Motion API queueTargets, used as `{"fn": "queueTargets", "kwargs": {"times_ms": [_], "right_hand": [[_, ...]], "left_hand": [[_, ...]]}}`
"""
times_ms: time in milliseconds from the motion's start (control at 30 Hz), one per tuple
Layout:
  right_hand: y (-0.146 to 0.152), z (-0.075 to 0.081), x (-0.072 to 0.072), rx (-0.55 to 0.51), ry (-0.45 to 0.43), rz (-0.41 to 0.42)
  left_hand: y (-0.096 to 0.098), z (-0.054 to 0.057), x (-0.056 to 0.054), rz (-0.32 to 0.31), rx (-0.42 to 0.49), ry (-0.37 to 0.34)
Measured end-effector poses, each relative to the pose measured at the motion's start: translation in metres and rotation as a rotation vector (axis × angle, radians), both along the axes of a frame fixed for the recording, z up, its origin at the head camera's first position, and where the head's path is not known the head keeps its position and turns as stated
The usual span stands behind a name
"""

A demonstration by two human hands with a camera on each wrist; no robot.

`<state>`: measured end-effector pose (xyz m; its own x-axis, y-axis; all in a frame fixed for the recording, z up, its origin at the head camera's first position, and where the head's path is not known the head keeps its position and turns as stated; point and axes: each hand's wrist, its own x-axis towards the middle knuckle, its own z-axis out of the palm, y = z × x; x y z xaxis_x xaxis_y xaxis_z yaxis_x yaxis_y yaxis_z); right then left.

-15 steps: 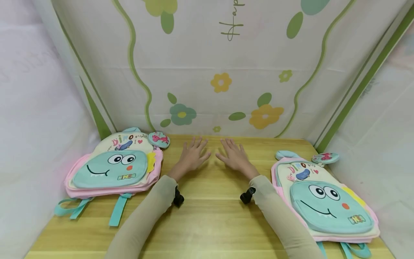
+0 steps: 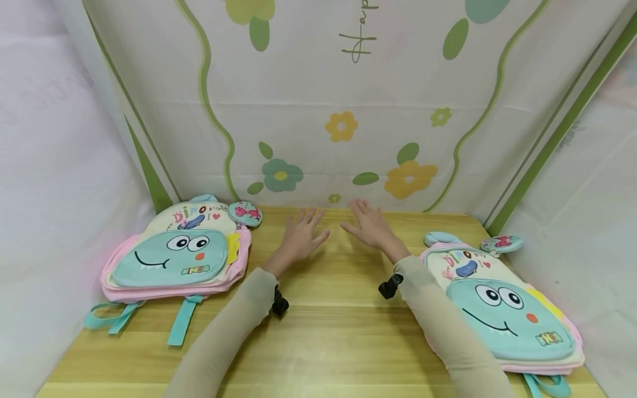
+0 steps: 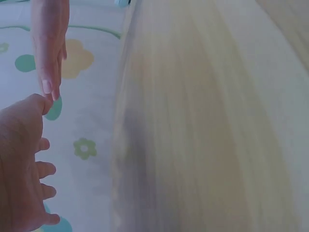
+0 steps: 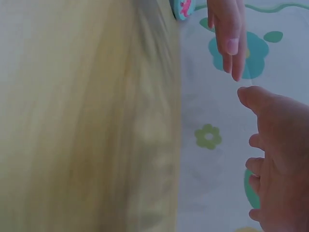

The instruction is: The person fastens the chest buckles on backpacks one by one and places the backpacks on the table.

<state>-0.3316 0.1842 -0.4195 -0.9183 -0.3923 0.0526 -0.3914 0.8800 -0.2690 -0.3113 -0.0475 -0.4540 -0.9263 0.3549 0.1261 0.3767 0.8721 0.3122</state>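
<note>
A cloth-sided booth (image 2: 602,188) — flower-printed backdrop (image 2: 303,132), pale side drapes (image 2: 55,193), wood-grain tabletop (image 2: 318,337) between them.

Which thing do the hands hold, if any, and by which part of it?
Nothing is held: the left hand and right hand are empty, away from the left backpack and right backpack.

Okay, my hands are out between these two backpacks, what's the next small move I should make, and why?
I'd probably ease your left hand sideways toward the left backpack: both that hand and your right hand look empty, and that backpack lies front up on the table to your left.
</note>
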Motion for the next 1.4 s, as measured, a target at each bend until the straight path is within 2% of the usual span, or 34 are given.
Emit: {"fn": "queueTargets", "kwargs": {"times_ms": [300,533,833,1200,1400], "right_hand": [[0.036,0.028,-0.009,0.001,0.022,0.016],[0.074,0.043,-0.004,0.029,0.004,0.014],[0.129,0.041,0.011,-0.002,-0.003,0.046],[0.174,0.046,0.045,0.090,-0.024,0.046],[0.202,0.045,0.056,0.173,-0.013,0.026]], "left_hand": [[0.021,0.003,0.008,-0.025,0.010,0.031],[0.044,0.004,0.021,-0.124,0.099,0.000],[0.079,0.001,0.038,-0.244,0.182,-0.061],[0.116,-0.002,0.054,-0.330,0.227,-0.110],[0.135,-0.004,0.059,-0.356,0.234,-0.116]]}}
